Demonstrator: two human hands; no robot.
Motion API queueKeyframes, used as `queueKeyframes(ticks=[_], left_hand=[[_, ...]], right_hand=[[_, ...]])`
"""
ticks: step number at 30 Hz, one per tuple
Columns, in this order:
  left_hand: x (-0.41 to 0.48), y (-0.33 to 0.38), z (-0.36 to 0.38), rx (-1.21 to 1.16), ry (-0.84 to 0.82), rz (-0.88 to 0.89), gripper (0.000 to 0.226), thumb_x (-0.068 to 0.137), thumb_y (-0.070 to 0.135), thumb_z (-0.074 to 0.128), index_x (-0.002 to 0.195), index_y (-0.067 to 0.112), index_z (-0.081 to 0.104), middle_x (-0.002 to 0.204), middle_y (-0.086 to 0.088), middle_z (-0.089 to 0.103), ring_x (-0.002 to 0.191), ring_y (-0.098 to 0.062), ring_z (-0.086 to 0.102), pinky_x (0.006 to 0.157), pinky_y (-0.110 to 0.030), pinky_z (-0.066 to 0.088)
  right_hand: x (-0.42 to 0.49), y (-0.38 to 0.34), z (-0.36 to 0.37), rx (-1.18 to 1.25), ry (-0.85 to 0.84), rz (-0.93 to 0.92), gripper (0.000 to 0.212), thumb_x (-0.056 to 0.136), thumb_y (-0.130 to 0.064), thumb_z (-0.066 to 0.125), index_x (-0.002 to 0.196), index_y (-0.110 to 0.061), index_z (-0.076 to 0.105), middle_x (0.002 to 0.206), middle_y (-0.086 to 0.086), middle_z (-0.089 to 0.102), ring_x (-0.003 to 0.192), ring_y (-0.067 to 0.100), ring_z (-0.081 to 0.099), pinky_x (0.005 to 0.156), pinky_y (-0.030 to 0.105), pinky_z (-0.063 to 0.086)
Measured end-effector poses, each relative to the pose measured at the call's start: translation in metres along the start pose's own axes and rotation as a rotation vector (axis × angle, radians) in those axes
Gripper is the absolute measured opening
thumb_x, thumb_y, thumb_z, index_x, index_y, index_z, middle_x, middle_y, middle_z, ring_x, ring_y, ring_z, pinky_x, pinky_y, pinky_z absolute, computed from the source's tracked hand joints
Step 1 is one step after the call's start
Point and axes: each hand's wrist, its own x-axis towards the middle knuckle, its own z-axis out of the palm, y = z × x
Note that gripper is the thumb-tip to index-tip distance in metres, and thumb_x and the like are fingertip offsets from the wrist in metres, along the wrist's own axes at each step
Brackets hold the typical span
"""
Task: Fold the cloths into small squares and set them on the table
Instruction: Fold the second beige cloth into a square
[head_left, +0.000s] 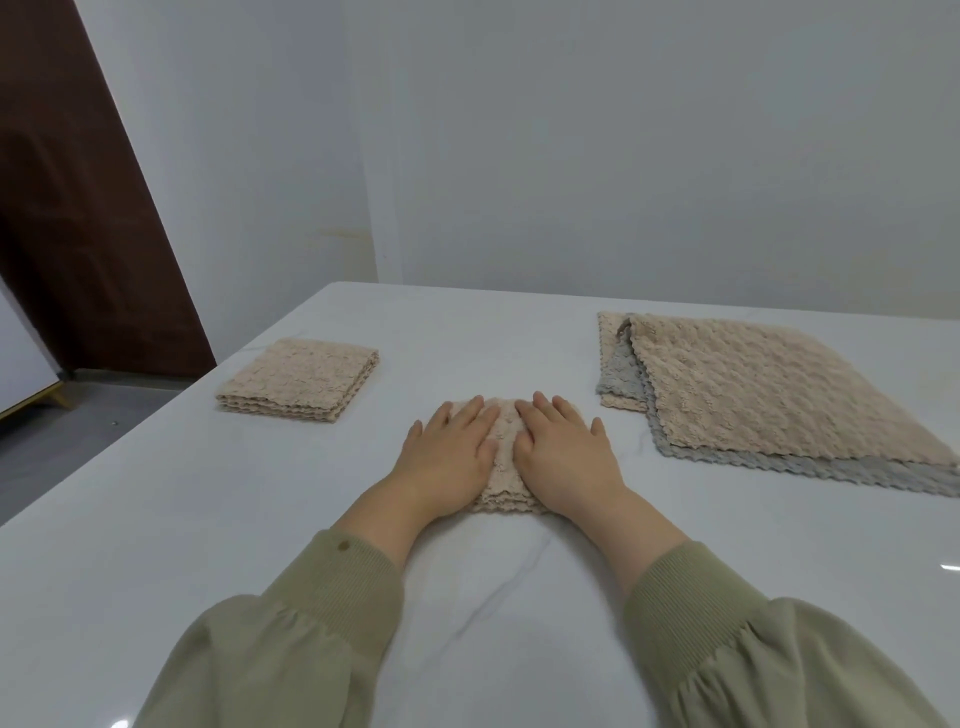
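A small folded beige cloth (503, 457) lies in the middle of the white table (260, 519). My left hand (451, 457) and my right hand (563, 454) both rest flat on top of it, fingers spread, palms down, covering most of it. A second beige cloth (301, 379), folded into a small square, sits at the far left of the table. At the right lies a stack of unfolded cloths (769, 395), a beige one on top and a grey one beneath with its edge showing.
The table's left edge drops to a grey floor (78, 415). A dark brown door (78, 208) stands at the left, and a pale wall (571, 156) rises behind the table.
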Motion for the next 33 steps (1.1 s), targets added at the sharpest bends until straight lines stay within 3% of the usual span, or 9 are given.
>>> queueKeyframes(ticks=[2, 5, 10, 15, 18, 22, 27, 33], left_hand=[[0.000, 0.000, 0.001, 0.014, -0.072, -0.045, 0.050, 0.102, 0.037, 0.016, 0.151, 0.031, 0.003, 0.159, 0.010, -0.004, 0.146, -0.019, -0.004, 0.117, -0.046, 0.002], [-0.002, 0.001, 0.001, 0.021, -0.041, -0.032, 0.050, 0.102, 0.038, 0.016, 0.151, 0.032, 0.003, 0.159, 0.010, -0.004, 0.146, -0.019, -0.005, 0.117, -0.046, 0.001], [-0.018, -0.001, -0.002, -0.155, 0.140, 0.042, 0.051, 0.100, 0.042, 0.032, 0.148, 0.028, 0.025, 0.159, 0.005, 0.011, 0.146, -0.014, -0.001, 0.119, -0.042, 0.003], [-0.044, -0.004, -0.007, -0.171, 0.079, 0.191, 0.067, 0.084, 0.054, 0.059, 0.143, 0.033, 0.035, 0.156, 0.010, 0.017, 0.144, -0.009, 0.004, 0.119, -0.035, 0.008], [-0.054, -0.005, -0.011, -0.173, 0.146, 0.240, 0.064, 0.077, 0.044, 0.071, 0.136, 0.033, 0.048, 0.147, 0.012, 0.031, 0.136, -0.005, 0.020, 0.113, -0.026, 0.019], [-0.062, -0.008, -0.015, -0.108, 0.279, 0.228, 0.038, 0.079, 0.030, 0.072, 0.117, 0.028, 0.065, 0.125, 0.012, 0.050, 0.116, -0.004, 0.040, 0.099, -0.022, 0.035], [-0.068, -0.007, -0.011, -0.075, 0.320, 0.164, 0.028, 0.084, 0.029, 0.068, 0.111, 0.025, 0.069, 0.115, 0.015, 0.058, 0.101, -0.007, 0.055, 0.082, -0.019, 0.040], [-0.042, -0.013, -0.001, -0.115, 0.406, 0.122, 0.024, 0.086, 0.015, 0.064, 0.108, 0.018, 0.071, 0.112, 0.006, 0.063, 0.095, -0.013, 0.059, 0.081, -0.017, 0.040]], right_hand=[[-0.001, 0.003, -0.001, 0.005, -0.020, 0.037, 0.052, 0.098, -0.031, 0.021, 0.150, -0.022, 0.019, 0.159, -0.004, 0.012, 0.146, 0.015, 0.006, 0.115, 0.052, 0.005], [-0.002, 0.011, -0.004, 0.023, -0.041, 0.116, 0.054, 0.098, -0.032, 0.019, 0.151, -0.018, 0.014, 0.160, -0.003, 0.006, 0.146, 0.016, 0.005, 0.115, 0.051, 0.003], [-0.022, 0.016, -0.009, 0.135, 0.019, 0.032, 0.055, 0.100, -0.039, 0.022, 0.151, -0.019, 0.014, 0.160, 0.003, 0.002, 0.146, 0.016, 0.003, 0.117, 0.045, 0.003], [-0.055, 0.021, -0.017, 0.151, -0.018, -0.045, 0.066, 0.093, -0.055, 0.037, 0.150, -0.027, 0.016, 0.160, 0.002, -0.001, 0.146, 0.017, 0.009, 0.118, 0.042, 0.011], [-0.071, 0.026, -0.021, 0.148, -0.021, -0.081, 0.071, 0.088, -0.054, 0.050, 0.148, -0.032, 0.021, 0.160, -0.003, 0.002, 0.144, 0.015, 0.017, 0.115, 0.034, 0.021], [-0.083, 0.036, -0.025, 0.159, 0.024, -0.069, 0.060, 0.087, -0.038, 0.057, 0.142, -0.036, 0.034, 0.158, -0.008, 0.015, 0.139, 0.011, 0.028, 0.107, 0.030, 0.033], [-0.079, 0.039, -0.025, 0.143, 0.115, -0.031, 0.045, 0.087, -0.028, 0.060, 0.131, -0.031, 0.053, 0.147, -0.008, 0.041, 0.132, 0.011, 0.041, 0.105, 0.025, 0.032], [-0.060, 0.032, -0.019, 0.134, 0.143, -0.026, 0.042, 0.090, -0.027, 0.057, 0.132, -0.026, 0.054, 0.145, -0.004, 0.045, 0.132, 0.012, 0.040, 0.105, 0.026, 0.032]])
